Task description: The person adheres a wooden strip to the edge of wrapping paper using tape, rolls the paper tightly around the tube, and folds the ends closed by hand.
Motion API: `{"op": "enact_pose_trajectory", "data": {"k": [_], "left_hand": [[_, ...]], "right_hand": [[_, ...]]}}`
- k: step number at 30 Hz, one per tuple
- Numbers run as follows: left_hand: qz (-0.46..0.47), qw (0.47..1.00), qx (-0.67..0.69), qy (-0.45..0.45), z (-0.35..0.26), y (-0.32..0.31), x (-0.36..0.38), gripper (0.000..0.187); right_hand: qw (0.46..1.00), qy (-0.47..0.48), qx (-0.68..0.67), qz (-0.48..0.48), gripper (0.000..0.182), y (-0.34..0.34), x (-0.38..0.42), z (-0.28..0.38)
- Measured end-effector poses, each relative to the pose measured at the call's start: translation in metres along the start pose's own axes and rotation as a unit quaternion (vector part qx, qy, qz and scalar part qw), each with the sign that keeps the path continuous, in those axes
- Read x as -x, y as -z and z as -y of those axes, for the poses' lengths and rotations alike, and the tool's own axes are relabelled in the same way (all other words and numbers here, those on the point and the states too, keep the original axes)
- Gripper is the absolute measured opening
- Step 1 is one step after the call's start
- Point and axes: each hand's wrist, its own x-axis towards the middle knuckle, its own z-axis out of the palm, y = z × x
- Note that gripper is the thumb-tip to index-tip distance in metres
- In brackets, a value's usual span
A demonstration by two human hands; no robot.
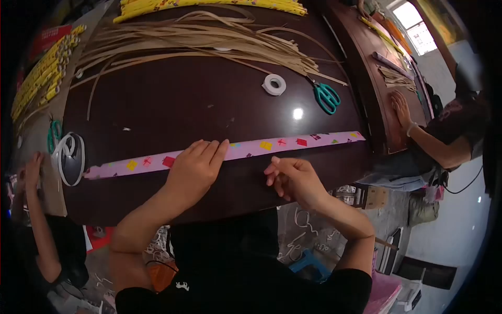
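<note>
A long, narrow roll of pink wrapping paper (282, 144) with gift-box prints lies across the dark table in front of me. My left hand (196, 166) rests on it left of the middle, fingers stretched out and pressing down flat. Just below the paper's near edge, my right hand (295, 180) hovers with loosely curled, parted fingers, and I see nothing in it. Beyond the paper are a roll of white tape (274, 85) and scissors with green handles (327, 98).
Brown paper strips (209, 42) spread across the far side, with yellow patterned rolls (209, 7) behind. At left are more yellow rolls (49, 68), a white strip loop (69, 157) and a person's hand (33, 170). Another person's hand (401, 109) rests on the right table.
</note>
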Motion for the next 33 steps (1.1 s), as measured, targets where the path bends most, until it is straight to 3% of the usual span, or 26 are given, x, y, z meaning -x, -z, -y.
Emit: {"op": "enact_pose_trajectory", "data": {"k": [2,7,9,25,30,33], "left_hand": [[0.001,1.000,-0.003,0.005,-0.002,-0.002,0.000,0.049],[-0.001,0.999,-0.044,-0.003,-0.005,-0.005,0.001,0.048],[-0.003,0.998,-0.057,-0.007,-0.006,-0.006,0.002,0.048],[0.006,0.999,-0.042,-0.002,-0.004,-0.009,0.003,0.053],[-0.020,0.996,-0.087,-0.023,-0.005,-0.009,0.000,0.049],[-0.022,0.998,-0.048,-0.036,-0.004,-0.005,-0.001,0.051]], "right_hand": [[0.985,-0.110,-0.132,0.006,0.044,-0.007,0.000,-0.006],[0.978,-0.108,-0.176,-0.007,0.049,-0.021,-0.019,0.001],[0.976,-0.139,-0.164,-0.034,0.041,-0.026,-0.021,0.006],[0.958,-0.105,-0.260,-0.058,0.019,-0.048,-0.026,-0.011],[0.953,-0.073,-0.291,-0.041,0.023,-0.046,-0.029,-0.020],[0.952,-0.065,-0.297,-0.029,0.025,-0.045,-0.030,-0.022]]}}
